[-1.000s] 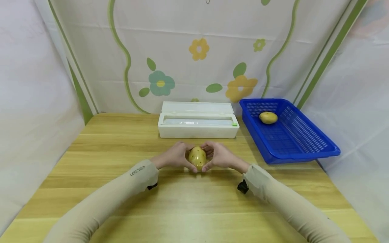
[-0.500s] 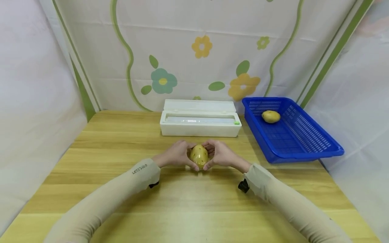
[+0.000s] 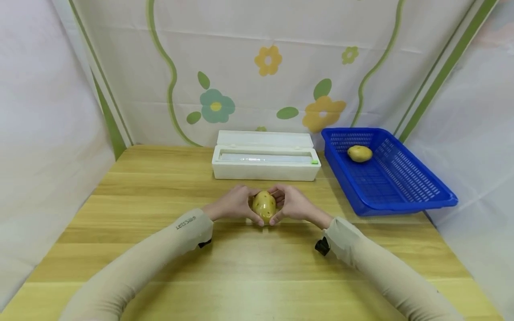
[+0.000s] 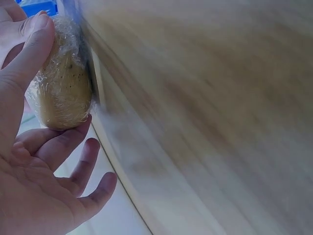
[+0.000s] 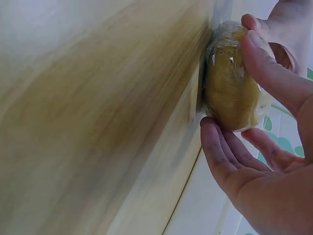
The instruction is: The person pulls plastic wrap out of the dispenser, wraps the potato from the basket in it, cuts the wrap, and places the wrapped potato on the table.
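Note:
A yellow-brown potato stands near the middle of the wooden table, between both hands. Clear cling film covers it, crinkled and bunched toward one end, and shines in the right wrist view. My left hand holds the potato from the left, its thumb on the near side and fingers curving round the far side. From the right, my right hand holds it the same way, thumb tip close to the other thumb. In the left wrist view, some left fingers spread away from the potato.
Behind the hands sits a white cling film dispenser, its lid up. A blue perforated basket stands at the back right, with another potato inside. A floral curtain hangs behind the table.
The head view has shifted slightly, so everything appears a little farther right and higher. Both hands keep the same hold on the potato.

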The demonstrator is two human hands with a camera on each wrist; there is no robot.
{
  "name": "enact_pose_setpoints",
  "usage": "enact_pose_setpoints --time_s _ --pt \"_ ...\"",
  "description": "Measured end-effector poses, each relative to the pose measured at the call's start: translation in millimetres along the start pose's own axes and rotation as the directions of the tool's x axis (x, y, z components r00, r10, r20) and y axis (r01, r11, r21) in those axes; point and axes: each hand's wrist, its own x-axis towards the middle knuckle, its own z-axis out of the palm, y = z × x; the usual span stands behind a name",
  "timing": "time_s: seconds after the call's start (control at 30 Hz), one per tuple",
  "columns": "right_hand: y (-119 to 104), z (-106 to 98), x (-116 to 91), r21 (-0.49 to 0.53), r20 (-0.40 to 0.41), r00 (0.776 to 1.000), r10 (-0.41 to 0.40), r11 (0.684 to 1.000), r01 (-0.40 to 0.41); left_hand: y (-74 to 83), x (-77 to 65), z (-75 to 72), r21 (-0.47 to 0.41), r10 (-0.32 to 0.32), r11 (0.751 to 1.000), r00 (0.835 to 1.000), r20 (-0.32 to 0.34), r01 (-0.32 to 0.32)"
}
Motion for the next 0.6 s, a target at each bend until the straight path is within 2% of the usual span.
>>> enact_pose_setpoints --time_s 0.17,0.43,0.6 --pt "0.2 -0.9 2.2 0.009 0.011 1.0 0.002 1.0 -0.002 0.6 -0.1 -0.6 -0.042 -0.007 0.999 1.0 0.018 0.008" --pt "-0.2 -0.6 0.8 0.036 0.032 0.999 0.002 0.999 -0.004 4.3 0.9 -4.6 -0.057 -0.033 0.998 0.999 0.043 0.035" --pt "0.9 -1.9 -4.5 0.02 0.076 0.997 -0.021 1.0 0.019 3.2 -1.2 -1.9 -0.074 -0.014 0.997 0.999 0.051 0.018"
